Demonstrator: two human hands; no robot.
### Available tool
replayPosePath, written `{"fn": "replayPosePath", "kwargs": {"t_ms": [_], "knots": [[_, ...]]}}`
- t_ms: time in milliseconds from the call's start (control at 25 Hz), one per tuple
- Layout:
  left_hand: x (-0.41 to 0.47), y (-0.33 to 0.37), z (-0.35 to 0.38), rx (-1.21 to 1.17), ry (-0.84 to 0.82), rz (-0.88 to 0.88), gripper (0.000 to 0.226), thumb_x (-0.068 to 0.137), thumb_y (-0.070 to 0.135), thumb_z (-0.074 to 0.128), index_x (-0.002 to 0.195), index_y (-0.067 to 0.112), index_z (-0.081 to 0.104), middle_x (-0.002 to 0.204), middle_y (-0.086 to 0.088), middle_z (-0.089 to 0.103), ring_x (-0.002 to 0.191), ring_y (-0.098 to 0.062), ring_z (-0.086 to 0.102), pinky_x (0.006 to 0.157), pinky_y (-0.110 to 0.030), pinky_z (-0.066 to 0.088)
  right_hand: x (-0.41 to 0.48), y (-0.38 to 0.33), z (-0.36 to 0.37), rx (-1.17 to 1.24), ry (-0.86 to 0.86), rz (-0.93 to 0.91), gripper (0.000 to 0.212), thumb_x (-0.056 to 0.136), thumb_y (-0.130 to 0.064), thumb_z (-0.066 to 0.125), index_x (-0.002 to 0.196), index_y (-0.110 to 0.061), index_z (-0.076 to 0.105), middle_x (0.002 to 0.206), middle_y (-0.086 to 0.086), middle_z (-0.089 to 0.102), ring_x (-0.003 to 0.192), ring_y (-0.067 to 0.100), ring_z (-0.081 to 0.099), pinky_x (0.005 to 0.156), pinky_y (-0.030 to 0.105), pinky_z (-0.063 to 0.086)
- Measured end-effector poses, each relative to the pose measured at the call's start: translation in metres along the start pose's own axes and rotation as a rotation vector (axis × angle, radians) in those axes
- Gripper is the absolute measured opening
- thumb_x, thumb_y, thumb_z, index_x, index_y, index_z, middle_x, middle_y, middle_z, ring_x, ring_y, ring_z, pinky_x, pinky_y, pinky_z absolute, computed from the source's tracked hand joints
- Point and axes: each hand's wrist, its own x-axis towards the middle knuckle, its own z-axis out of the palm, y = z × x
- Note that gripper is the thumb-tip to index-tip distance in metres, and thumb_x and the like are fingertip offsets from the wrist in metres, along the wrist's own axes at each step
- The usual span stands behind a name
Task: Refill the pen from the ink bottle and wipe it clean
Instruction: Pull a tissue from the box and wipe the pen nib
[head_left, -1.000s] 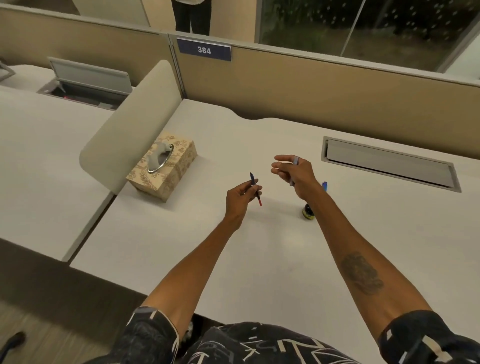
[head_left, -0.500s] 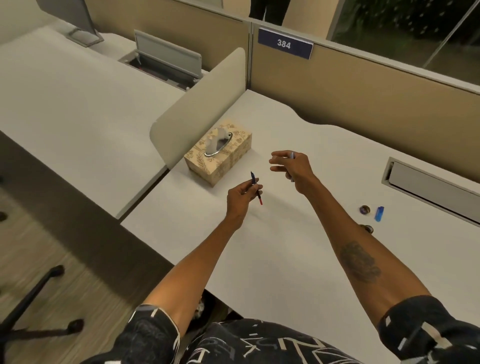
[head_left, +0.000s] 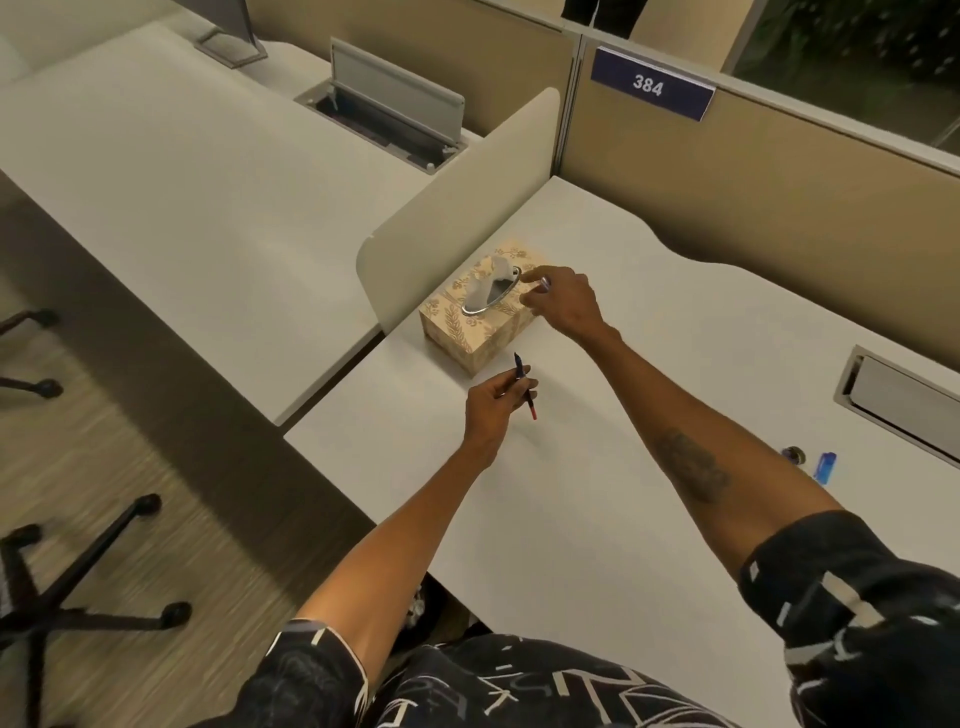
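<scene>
My left hand (head_left: 496, 410) grips a thin pen part (head_left: 524, 387), dark blue with a red lower tip, above the white desk (head_left: 571, 519). My right hand (head_left: 561, 301) reaches over the patterned tissue box (head_left: 475, 325), thumb and forefinger apart beside the tissue (head_left: 488, 283) that sticks up from the slot. A small silvery piece (head_left: 544, 283), perhaps another pen part, is tucked in that hand's fingers. The ink bottle (head_left: 794, 456) is a small dark round shape at the right, partly behind my right forearm, with a blue cap (head_left: 825, 466) lying beside it.
A beige divider panel (head_left: 457, 208) stands just left of the tissue box. A cubicle wall with a "384" label (head_left: 652, 89) closes off the back. A cable flap (head_left: 904, 400) is set into the desk at the right. Chair legs (head_left: 78, 587) are on the floor at the left.
My right hand has moved from near the pen part over to the tissue box. The view has swung left and down. My left hand keeps the same hold.
</scene>
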Motion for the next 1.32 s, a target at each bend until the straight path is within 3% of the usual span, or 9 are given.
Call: {"fn": "replayPosePath", "kwargs": {"t_ms": [160,280,400,520,680,1160,1320], "knots": [[0.003,0.000,-0.009,-0.003,0.026,0.004,0.029,0.094,0.012,0.065,0.122,0.003,0.069,0.105,-0.014,0.075,0.100,-0.029,0.073,0.096,-0.036,0.057,0.020,-0.017,0.015,-0.194,-0.071,-0.038,0.051,0.084,-0.032,0.070,0.133,-0.032,0.057,0.136,0.006,0.060,0.118,0.030,0.059,0.092,0.040,0.049],[0.008,0.003,-0.014,-0.028,0.031,0.013,0.029,0.095,0.011,0.065,0.122,0.003,0.068,0.110,-0.015,0.075,0.100,-0.028,0.073,0.092,-0.032,0.058,0.027,-0.028,0.028,-0.272,-0.106,-0.063,0.062,0.084,-0.046,0.070,0.140,-0.034,0.048,0.138,0.007,0.058,0.123,0.031,0.055,0.097,0.043,0.044],[0.015,0.006,-0.016,-0.037,0.039,0.015,0.028,0.095,0.012,0.064,0.122,0.003,0.068,0.117,-0.012,0.073,0.101,-0.026,0.073,0.095,-0.036,0.057,0.034,-0.035,0.041,-0.343,-0.111,-0.063,0.063,0.080,-0.052,0.071,0.137,-0.032,0.052,0.134,0.006,0.062,0.122,0.031,0.057,0.096,0.042,0.045],[0.022,0.009,-0.017,-0.048,0.048,0.015,0.029,0.095,0.011,0.064,0.123,0.002,0.068,0.117,-0.008,0.074,0.100,-0.024,0.074,0.096,-0.037,0.057,0.040,-0.036,0.049,-0.366,-0.078,-0.046,0.043,0.082,-0.042,0.071,0.121,-0.023,0.067,0.122,0.008,0.068,0.111,0.032,0.063,0.087,0.041,0.048],[0.030,0.013,-0.019,-0.072,0.066,0.013,0.032,0.095,0.011,0.064,0.126,0.001,0.065,0.114,-0.013,0.074,0.100,-0.026,0.073,0.095,-0.036,0.057,0.040,-0.035,0.051,-0.326,0.000,-0.060,0.023,0.088,-0.023,0.065,0.107,-0.014,0.074,0.110,0.014,0.072,0.100,0.035,0.066,0.079,0.040,0.051],[0.051,0.023,-0.014,-0.090,0.145,-0.025,0.031,0.096,0.010,0.063,0.126,0.004,0.065,0.101,-0.006,0.076,0.092,-0.018,0.074,0.092,-0.034,0.058,0.036,-0.046,0.028,-0.325,0.043,-0.112,0.023,0.092,-0.023,0.064,0.107,-0.009,0.073,0.114,0.014,0.071,0.097,0.035,0.065,0.069,0.037,0.046],[0.051,0.021,-0.012,-0.086,0.162,-0.035,0.032,0.095,0.011,0.063,0.127,0.004,0.065,0.105,-0.011,0.076,0.096,-0.023,0.073,0.095,-0.037,0.057,0.039,-0.038,0.025,-0.236,0.024,-0.056,0.048,0.084,-0.030,0.073,0.129,-0.021,0.060,0.128,0.010,0.066,0.109,0.033,0.063,0.080,0.043,0.052]]}}
